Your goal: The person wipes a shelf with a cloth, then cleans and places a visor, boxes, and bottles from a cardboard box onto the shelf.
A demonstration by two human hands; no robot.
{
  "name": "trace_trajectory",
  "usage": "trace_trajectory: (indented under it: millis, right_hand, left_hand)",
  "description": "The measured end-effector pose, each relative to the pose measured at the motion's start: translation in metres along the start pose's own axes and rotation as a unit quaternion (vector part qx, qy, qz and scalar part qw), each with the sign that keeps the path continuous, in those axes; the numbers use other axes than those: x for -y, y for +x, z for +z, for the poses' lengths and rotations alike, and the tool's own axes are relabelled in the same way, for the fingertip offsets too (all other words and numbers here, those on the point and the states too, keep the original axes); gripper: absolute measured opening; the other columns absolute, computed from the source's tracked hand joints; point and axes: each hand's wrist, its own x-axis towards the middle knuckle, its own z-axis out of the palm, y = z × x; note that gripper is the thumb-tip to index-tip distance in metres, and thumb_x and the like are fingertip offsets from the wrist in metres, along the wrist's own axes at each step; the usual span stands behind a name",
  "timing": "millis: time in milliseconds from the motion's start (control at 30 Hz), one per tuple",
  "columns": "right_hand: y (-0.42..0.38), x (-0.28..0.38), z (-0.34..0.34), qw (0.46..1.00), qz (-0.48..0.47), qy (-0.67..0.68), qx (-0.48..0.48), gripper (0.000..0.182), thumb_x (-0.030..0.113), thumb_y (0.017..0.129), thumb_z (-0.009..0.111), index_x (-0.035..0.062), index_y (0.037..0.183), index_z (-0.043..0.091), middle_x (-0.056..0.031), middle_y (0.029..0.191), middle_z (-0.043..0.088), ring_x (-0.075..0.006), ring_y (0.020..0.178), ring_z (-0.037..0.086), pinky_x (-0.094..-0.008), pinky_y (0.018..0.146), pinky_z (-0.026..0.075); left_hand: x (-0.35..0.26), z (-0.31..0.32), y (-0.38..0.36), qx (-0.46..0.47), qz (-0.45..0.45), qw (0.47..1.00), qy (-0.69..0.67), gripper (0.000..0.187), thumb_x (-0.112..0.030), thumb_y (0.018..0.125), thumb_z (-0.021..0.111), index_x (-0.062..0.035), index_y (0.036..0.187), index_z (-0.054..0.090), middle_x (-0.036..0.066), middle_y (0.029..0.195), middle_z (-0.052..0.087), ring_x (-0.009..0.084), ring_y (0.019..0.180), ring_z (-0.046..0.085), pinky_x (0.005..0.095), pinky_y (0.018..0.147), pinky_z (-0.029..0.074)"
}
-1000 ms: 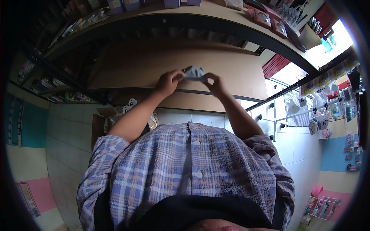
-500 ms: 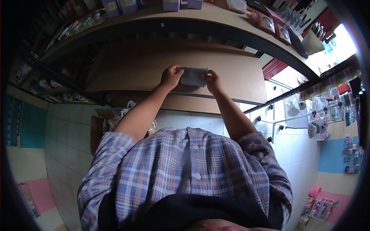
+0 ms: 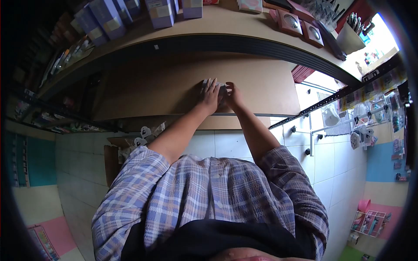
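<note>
A small dark grey cloth is between my hands, low over the brown shelf board. My left hand lies flat across it with the fingers stretched out, covering much of it. At its right edge, my right hand has its fingers curled and pinched on the cloth. Both forearms reach in over the front edge of the board, below the upper shelf.
Overhead runs an upper shelf with purple boxes, mirrored compacts and a cup of brushes. A cardboard box stands on the tiled floor at left. To the right is a white wheeled rack.
The cloth was stretched out between both hands. Now my left hand has moved over it and lies flat on it, and the cloth shows smaller. The view has shifted slightly.
</note>
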Motion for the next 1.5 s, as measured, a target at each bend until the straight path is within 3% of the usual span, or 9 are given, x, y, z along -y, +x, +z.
trace_trajectory:
  millis: [300, 533, 633, 867, 1000, 1233, 1333, 1400, 1500]
  right_hand:
    - [-0.015, -0.029, -0.129, 0.916, 0.032, -0.376, -0.138, 0.042, 0.042, 0.088, 0.06, 0.0221, 0.124, 0.056, -0.0046, 0.136, 0.049, -0.0268, 0.123, 0.049, -0.0501, 0.102, 0.034]
    - [-0.021, -0.075, -0.159, 0.871, 0.173, -0.448, -0.108, 0.071, 0.065, 0.09, 0.039, 0.0257, 0.148, 0.03, -0.0079, 0.158, 0.019, -0.0298, 0.146, 0.011, -0.0547, 0.115, 0.009]
    - [-0.021, -0.075, -0.157, 0.867, 0.177, -0.452, -0.108, 0.071, 0.065, 0.09, 0.038, 0.0258, 0.148, 0.029, -0.0084, 0.157, 0.019, -0.0299, 0.146, 0.012, -0.0545, 0.115, 0.009]
    - [-0.024, -0.05, -0.159, 0.867, 0.189, -0.45, -0.099, 0.07, 0.064, 0.091, 0.038, 0.0236, 0.147, 0.03, -0.0089, 0.157, 0.019, -0.0307, 0.146, 0.013, -0.0553, 0.115, 0.01]
    - [-0.025, -0.056, -0.156, 0.864, 0.186, -0.457, -0.104, 0.07, 0.065, 0.091, 0.036, 0.0245, 0.147, 0.03, -0.0085, 0.157, 0.019, -0.0301, 0.146, 0.013, -0.0561, 0.115, 0.01]
    - [-0.024, -0.058, -0.155, 0.865, 0.187, -0.454, -0.104, 0.072, 0.066, 0.09, 0.037, 0.0246, 0.148, 0.03, -0.0072, 0.157, 0.02, -0.0295, 0.146, 0.014, -0.057, 0.114, 0.011]
    - [-0.021, -0.058, -0.156, 0.864, 0.185, -0.457, -0.103, 0.072, 0.066, 0.09, 0.036, 0.0245, 0.148, 0.03, -0.007, 0.157, 0.02, -0.0298, 0.146, 0.015, -0.0569, 0.114, 0.011]
    - [-0.023, -0.06, -0.154, 0.863, 0.191, -0.456, -0.103, 0.071, 0.066, 0.09, 0.036, 0.0247, 0.148, 0.031, -0.007, 0.157, 0.021, -0.0301, 0.145, 0.015, -0.0571, 0.113, 0.012]
    - [-0.023, -0.062, -0.154, 0.862, 0.183, -0.461, -0.104, 0.071, 0.066, 0.09, 0.036, 0.025, 0.148, 0.031, -0.0069, 0.157, 0.021, -0.03, 0.145, 0.015, -0.0574, 0.113, 0.012]
  left_hand:
    - [-0.004, -0.016, -0.028, 0.093, -0.008, 0.988, 0.123, 0.058, -0.043, 0.092, 0.052, -0.0063, 0.137, 0.046, 0.016, 0.149, 0.033, 0.0349, 0.141, 0.024, 0.0491, 0.115, 0.014]
    - [0.025, -0.015, -0.025, 0.14, -0.1, 0.979, 0.112, 0.053, -0.045, 0.091, 0.05, -0.0155, 0.136, 0.051, 0.007, 0.151, 0.034, 0.0302, 0.142, 0.023, 0.0525, 0.114, 0.01]
    - [0.105, -0.046, -0.046, 0.112, -0.208, 0.95, 0.206, 0.049, -0.043, 0.092, 0.047, -0.0145, 0.131, 0.056, 0.009, 0.151, 0.034, 0.0317, 0.142, 0.023, 0.0648, 0.109, 0.01]
    - [0.331, -0.084, -0.136, 0.018, -0.353, 0.88, 0.318, 0.07, -0.053, 0.092, 0.046, -0.01, 0.146, 0.034, 0.017, 0.153, 0.027, 0.0296, 0.143, 0.022, 0.0448, 0.118, 0.014]
    - [0.102, -0.081, -0.035, 0.055, -0.437, 0.877, 0.19, 0.094, -0.074, 0.081, 0.047, -0.0109, 0.148, 0.029, 0.017, 0.154, 0.023, 0.0408, 0.143, 0.015, 0.0599, 0.113, 0.012]
    - [-0.026, -0.048, -0.035, 0.292, -0.117, 0.944, 0.101, 0.091, -0.06, 0.079, 0.063, -0.0093, 0.147, 0.031, 0.013, 0.156, 0.023, 0.0412, 0.143, 0.012, 0.0683, 0.107, 0.016]
    - [-0.022, -0.05, -0.044, 0.204, 0.032, 0.978, 0.03, 0.06, -0.038, 0.087, 0.064, -0.0078, 0.137, 0.048, 0.014, 0.139, 0.05, 0.0376, 0.131, 0.041, 0.0576, 0.104, 0.034]
    - [-0.013, -0.068, -0.039, 0.147, 0.021, 0.934, -0.324, 0.034, -0.021, 0.092, 0.061, -0.0074, 0.123, 0.061, 0.011, 0.114, 0.067, 0.0285, 0.106, 0.063, 0.0402, 0.093, 0.048]
    - [0.029, -0.09, -0.036, 0.062, -0.233, 0.903, -0.355, 0.037, -0.026, 0.09, 0.066, -0.0001, 0.115, 0.061, 0.012, 0.103, 0.07, 0.0207, 0.094, 0.066, 0.0308, 0.084, 0.051]
